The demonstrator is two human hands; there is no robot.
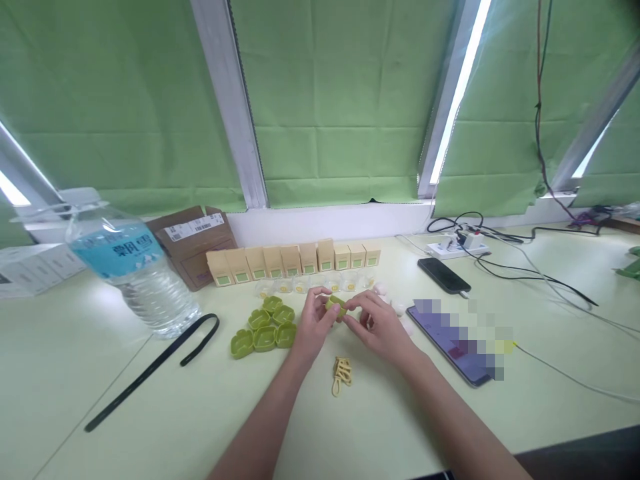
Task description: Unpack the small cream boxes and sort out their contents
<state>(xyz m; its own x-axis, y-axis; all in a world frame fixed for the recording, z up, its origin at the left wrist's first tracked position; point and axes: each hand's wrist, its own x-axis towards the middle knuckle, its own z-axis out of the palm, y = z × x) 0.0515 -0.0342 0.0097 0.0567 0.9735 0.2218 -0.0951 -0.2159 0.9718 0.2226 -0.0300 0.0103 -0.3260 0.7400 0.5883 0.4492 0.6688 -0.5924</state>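
Between my two hands is a small green silicone-looking case [337,304], raised just above the table. My left hand [315,323] grips it from the left with thumb and fingers. From the right, my right hand [379,325] pinches at its edge with thumb and forefinger. Several similar green cases [265,338] lie clustered left of my left hand, hollow sides up. A small bundle of yellow cord loops [343,373] lies on the table below my hands. White rounded pieces [399,307] show partly behind my right hand.
Small brown boxes [273,262] stand in a row at the back, with clear round containers [284,286] before them. A water bottle [135,267], cardboard box [197,247] and black strap [150,373] lie left. Two phones [443,275], a power strip [457,249] and cables occupy the right.
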